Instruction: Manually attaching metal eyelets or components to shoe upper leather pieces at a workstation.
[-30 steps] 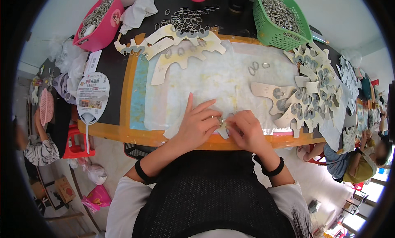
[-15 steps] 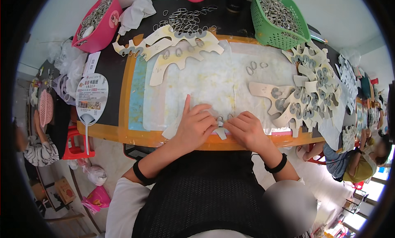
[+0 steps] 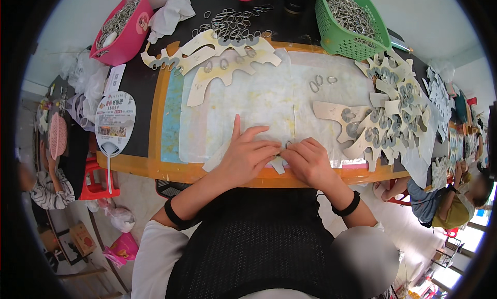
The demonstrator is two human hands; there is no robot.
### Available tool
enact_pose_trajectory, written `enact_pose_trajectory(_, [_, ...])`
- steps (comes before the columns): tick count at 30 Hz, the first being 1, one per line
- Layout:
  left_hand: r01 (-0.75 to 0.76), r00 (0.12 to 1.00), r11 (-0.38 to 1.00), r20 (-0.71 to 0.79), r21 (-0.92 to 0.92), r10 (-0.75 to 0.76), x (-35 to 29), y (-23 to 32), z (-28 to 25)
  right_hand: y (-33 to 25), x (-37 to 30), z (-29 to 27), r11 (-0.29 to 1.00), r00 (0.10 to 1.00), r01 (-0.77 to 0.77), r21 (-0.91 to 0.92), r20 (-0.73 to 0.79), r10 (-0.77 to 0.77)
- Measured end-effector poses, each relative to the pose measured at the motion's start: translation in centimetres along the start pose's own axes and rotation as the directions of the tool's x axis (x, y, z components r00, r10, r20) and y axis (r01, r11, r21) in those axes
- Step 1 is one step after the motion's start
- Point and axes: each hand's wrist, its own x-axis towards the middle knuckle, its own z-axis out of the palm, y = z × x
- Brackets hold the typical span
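At the table's front edge both hands are on a cream cut-out piece (image 3: 278,166), most of it hidden beneath them. My left hand (image 3: 247,153) pinches it with thumb and bent fingers, while one finger points up, away from me. Close beside it, my right hand (image 3: 310,162) pinches the same piece, its fingertips nearly meeting the left ones. A metal ring (image 3: 289,144) shows just above the right fingertips. Farther off on the sheet lie loose metal rings (image 3: 319,80). Cream pieces with rings set in them (image 3: 230,69) lie at the back left.
A heap of ringed cream pieces (image 3: 385,120) covers the right side. A pink basket (image 3: 142,25) and a green basket (image 3: 329,27), both full of metal rings, stand at the back. Loose rings (image 3: 233,22) lie between them. A paper fan (image 3: 115,118) lies left.
The left fingers have moved slightly right and closed over the ring and tab seen between the hands before. The right hand has hardly moved.
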Motion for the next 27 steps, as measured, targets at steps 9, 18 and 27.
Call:
enact_pose_trajectory(9, [0.363,0.926,0.927,0.072,0.095,-0.37,1.3,0.6,-1.3,-1.5,-0.3,-0.2,0.997,0.995,-0.034,-0.066,0.088,0.04])
enact_pose_trajectory(18, [0.301,0.949,0.951,0.075,0.074,-0.306,1.1,0.5,-1.7,-0.7,0.2,-0.8,0.969,0.96,-0.241,0.048,-0.135,0.246])
enact_pose_trajectory(27, [0.135,0.989,0.991,0.054,-0.011,-0.135,0.7,0.4,-0.9,-0.3,1.0,0.2,0.999,0.999,-0.02,0.029,0.028,0.019])
